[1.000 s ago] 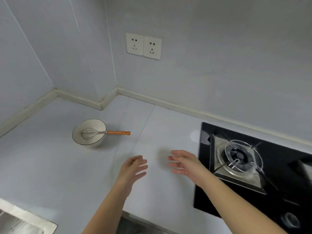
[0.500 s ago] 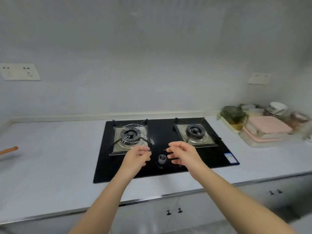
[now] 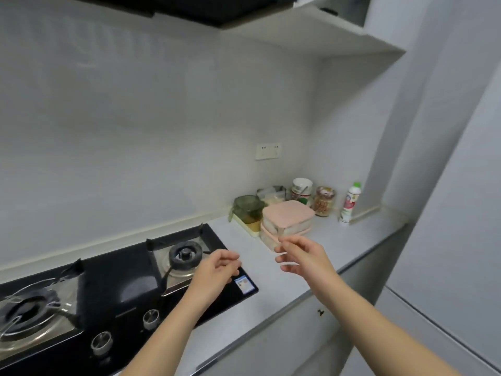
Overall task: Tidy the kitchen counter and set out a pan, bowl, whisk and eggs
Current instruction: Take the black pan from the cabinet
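My left hand [image 3: 217, 272] hovers over the right edge of the black gas stove [image 3: 119, 283], fingers loosely curled and holding nothing. Beside it, my right hand [image 3: 301, 256] hangs above the white counter [image 3: 273, 289] with relaxed fingers, also holding nothing, just in front of two stacked pink-lidded containers [image 3: 287, 217]. No pan, bowl, whisk or eggs are in view.
At the back right corner stand a green glass jar on a yellow tray [image 3: 248, 210], a clear box [image 3: 271, 194], a white cup [image 3: 301, 189], a filled glass jar [image 3: 324, 200] and a white bottle with a green cap [image 3: 349, 203]. A tall white cabinet or fridge [image 3: 447, 185] stands at the right.
The view has swung right, from the bowl with the whisk, across the stove, to the counter's right end. Both hands stayed raised, holding nothing.
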